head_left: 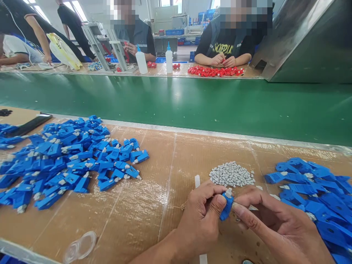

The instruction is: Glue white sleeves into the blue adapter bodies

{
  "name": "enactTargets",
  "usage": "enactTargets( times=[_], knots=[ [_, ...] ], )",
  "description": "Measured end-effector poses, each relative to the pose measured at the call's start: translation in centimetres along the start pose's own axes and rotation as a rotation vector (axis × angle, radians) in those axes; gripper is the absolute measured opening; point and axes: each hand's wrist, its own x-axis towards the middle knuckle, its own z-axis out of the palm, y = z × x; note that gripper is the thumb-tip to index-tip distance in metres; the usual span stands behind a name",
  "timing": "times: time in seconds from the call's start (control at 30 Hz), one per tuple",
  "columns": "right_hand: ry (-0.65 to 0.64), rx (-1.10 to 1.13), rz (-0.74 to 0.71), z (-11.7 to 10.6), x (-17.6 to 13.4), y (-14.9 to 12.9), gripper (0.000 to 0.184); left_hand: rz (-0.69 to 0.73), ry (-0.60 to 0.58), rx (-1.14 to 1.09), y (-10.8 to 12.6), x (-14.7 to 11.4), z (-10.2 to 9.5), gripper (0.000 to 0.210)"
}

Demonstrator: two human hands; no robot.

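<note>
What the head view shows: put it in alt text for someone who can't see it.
The left hand holds a blue part above a brown tabletop, the fingers of the right hand at its edge. Beyond lies a pile of small grey pieces, between two blue heaps. Across a green surface, a person handles red pieces.

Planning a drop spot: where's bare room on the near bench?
Brown bench is bare between left blue pile and gray pieces, and between that pile and clear plastic rounds. Crowded: right side, with left hand, right hand, right blue pile.
</note>
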Motion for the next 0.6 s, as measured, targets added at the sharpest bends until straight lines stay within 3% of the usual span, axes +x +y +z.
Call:
enactTargets(
  times=[0.13, 0.23, 0.47, 0.6],
  knots=[
    [0.051, 0.308, 0.242, 0.0, 0.3, -0.4, 0.037, -0.122, -0.12, -0.163, 0.7, 0.2, 0.1, 0.061],
    [-0.028, 0.465, 0.34, 0.0, 0.1, -0.3, 0.05, -0.173, -0.167, -0.25, 1.1, 0.0, 0.4, 0.063],
    [-0.12, 0.441, 0.213, -0.3, 0.1, 1.9, 0.035, -0.069, -0.124, -0.12, 0.6, -0.7, 0.3, 0.063],
    [-0.105, 0.44, 0.252, 0.7, -0.1, 1.6, 0.039, -0.053, -0.107, -0.071, 0.4, -0.5, 0.4, 0.062]
  ],
)
